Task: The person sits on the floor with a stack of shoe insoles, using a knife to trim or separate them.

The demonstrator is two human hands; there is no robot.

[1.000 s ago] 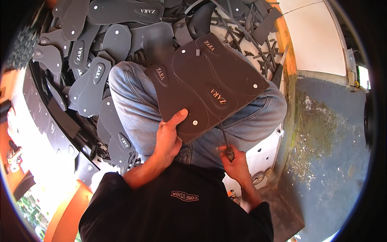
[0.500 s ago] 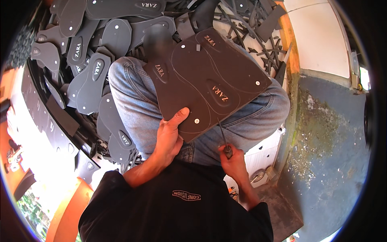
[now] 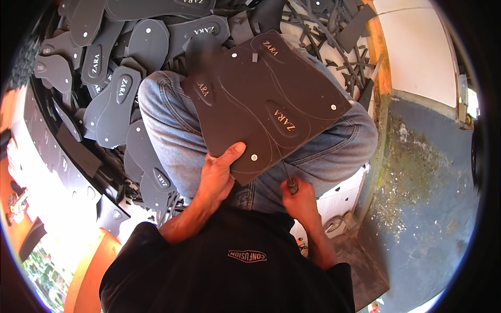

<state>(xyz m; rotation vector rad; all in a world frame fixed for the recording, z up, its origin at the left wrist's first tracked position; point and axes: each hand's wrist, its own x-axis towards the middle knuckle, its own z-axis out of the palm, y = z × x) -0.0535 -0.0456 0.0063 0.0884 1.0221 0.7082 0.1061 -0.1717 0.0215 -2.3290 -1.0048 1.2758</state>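
A dark foam sheet point(image 3: 237, 112) lies across my jean-covered legs, marked with thin sole outlines, pale lettering and small white dots. My left hand point(image 3: 216, 172) grips its near left corner, thumb on top and the other fingers underneath. In my right hand point(image 3: 301, 201) is a thin-bladed knife point(image 3: 286, 169), my fingers closed round its dark handle. The narrow blade points away from me and meets the sheet's near edge beside a curved outline. How deep its tip goes in is hard to see.
Cut-out dark soles point(image 3: 116, 107) are heaped on the left and far side. Narrow foam offcuts point(image 3: 342, 49) tangle at the far right, with another pointed blade point(image 3: 377, 70) near an orange edge. A stained grey-blue floor point(image 3: 417, 172) spreads right, beside a dark brown block point(image 3: 360, 266).
My right hand has moved slightly away from me and left, bringing the knife blade farther into the sheet's near edge. My left hand keeps its hold; the sheet has barely shifted.
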